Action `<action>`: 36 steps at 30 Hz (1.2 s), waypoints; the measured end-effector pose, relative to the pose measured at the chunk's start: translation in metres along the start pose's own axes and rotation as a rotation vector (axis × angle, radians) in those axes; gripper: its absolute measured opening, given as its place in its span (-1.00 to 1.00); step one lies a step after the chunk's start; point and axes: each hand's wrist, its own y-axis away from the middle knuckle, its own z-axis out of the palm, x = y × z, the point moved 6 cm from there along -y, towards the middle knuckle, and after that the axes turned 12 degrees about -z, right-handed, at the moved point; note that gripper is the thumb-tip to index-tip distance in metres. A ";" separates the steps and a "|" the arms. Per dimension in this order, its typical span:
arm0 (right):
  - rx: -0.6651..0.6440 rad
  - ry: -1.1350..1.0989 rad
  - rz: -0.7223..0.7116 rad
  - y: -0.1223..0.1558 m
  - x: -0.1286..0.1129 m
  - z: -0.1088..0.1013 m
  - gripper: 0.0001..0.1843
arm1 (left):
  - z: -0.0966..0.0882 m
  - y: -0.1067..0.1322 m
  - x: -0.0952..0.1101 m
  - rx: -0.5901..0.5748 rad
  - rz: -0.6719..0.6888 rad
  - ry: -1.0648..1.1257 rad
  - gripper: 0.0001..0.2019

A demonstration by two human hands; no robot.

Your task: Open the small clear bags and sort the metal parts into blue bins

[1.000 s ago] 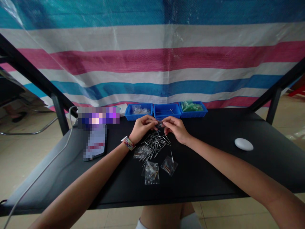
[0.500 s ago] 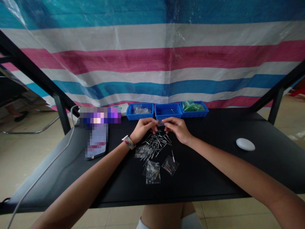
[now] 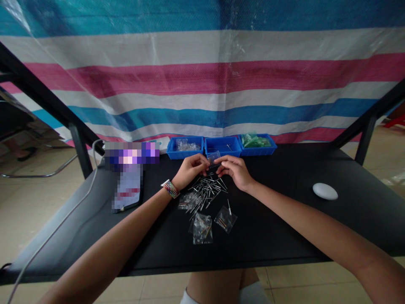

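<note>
Both hands meet above a loose pile of thin metal pins (image 3: 207, 190) on a black table (image 3: 284, 219). My left hand (image 3: 189, 169), with a woven band at the wrist, and my right hand (image 3: 234, 169) each pinch an edge of a small clear plastic bag (image 3: 214, 158) held upright between them. Nearer to me lie filled small clear bags (image 3: 202, 228) (image 3: 225, 219), and another bag (image 3: 186, 201) sits at the pile's left edge.
Three blue trays stand in a row at the table's far edge: the left tray (image 3: 185, 147) holds clear bags, the middle tray (image 3: 222, 147) a pin, the right tray (image 3: 257, 143) green pieces. A phone (image 3: 126, 192) and white cable (image 3: 57, 228) lie left, a white oval object (image 3: 325, 191) right.
The small clear bag between my fingers has been raised and turned upright; before, it sat low between the fingertips. Both hands stay in the same place.
</note>
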 end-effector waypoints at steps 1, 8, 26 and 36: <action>-0.001 0.003 -0.001 0.000 0.000 0.000 -0.79 | 0.000 0.000 0.000 -0.002 0.000 -0.005 -0.73; -0.002 -0.002 -0.005 0.000 0.001 -0.001 -0.77 | 0.002 0.001 0.001 -0.022 0.006 -0.015 -0.70; -0.108 -0.001 -0.022 0.001 0.000 0.004 -0.79 | -0.053 0.000 0.003 0.552 0.166 0.197 -0.67; -0.158 0.046 -0.022 0.002 0.001 0.005 -0.81 | -0.061 0.003 -0.001 0.608 0.128 0.202 -0.82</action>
